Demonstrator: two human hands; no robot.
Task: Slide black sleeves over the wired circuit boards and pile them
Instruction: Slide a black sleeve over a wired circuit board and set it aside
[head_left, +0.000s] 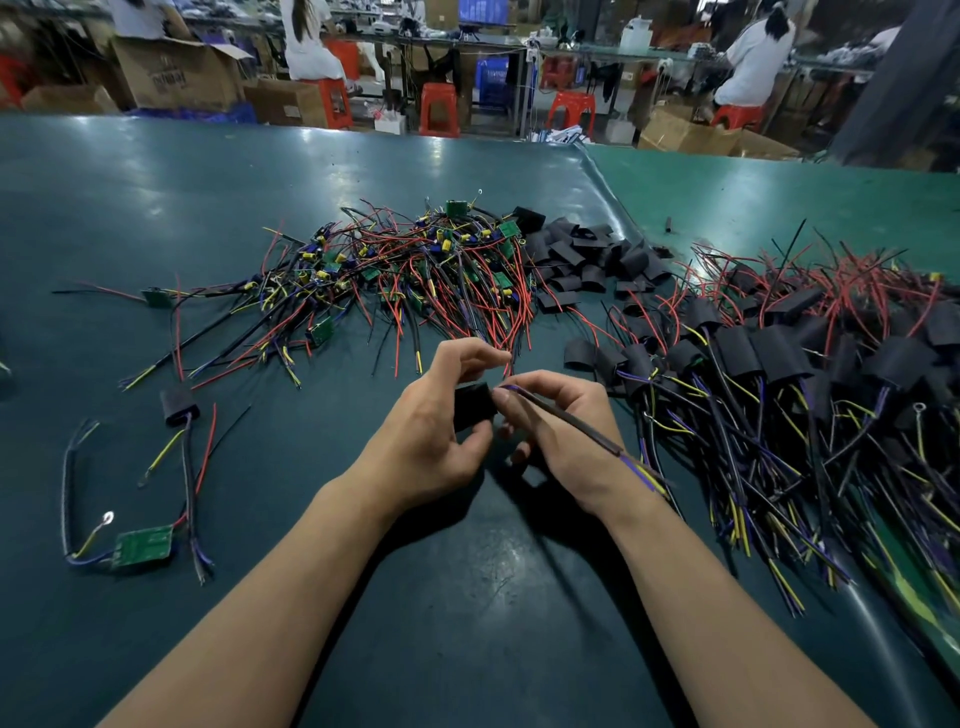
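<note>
My left hand (434, 415) grips a black sleeve (472, 408) between thumb and fingers above the dark green table (208, 171). My right hand (561, 426) pinches the wire bundle (566, 423) at the sleeve's right end; its black, purple and yellow wires trail back over my right wrist. The board itself is hidden between the hands. Behind them lies a heap of bare wired circuit boards (415, 270). Loose black sleeves (582, 254) are heaped beside it. A large pile of sleeved boards (779, 374) spreads at the right.
One sleeved board (179, 408) and one bare green board (143, 545) with wires lie at the left. A single board (156, 297) sits farther back left. A lighter green mat (779, 192) covers the table's right side. Seated people, red stools and cardboard boxes stand beyond the table.
</note>
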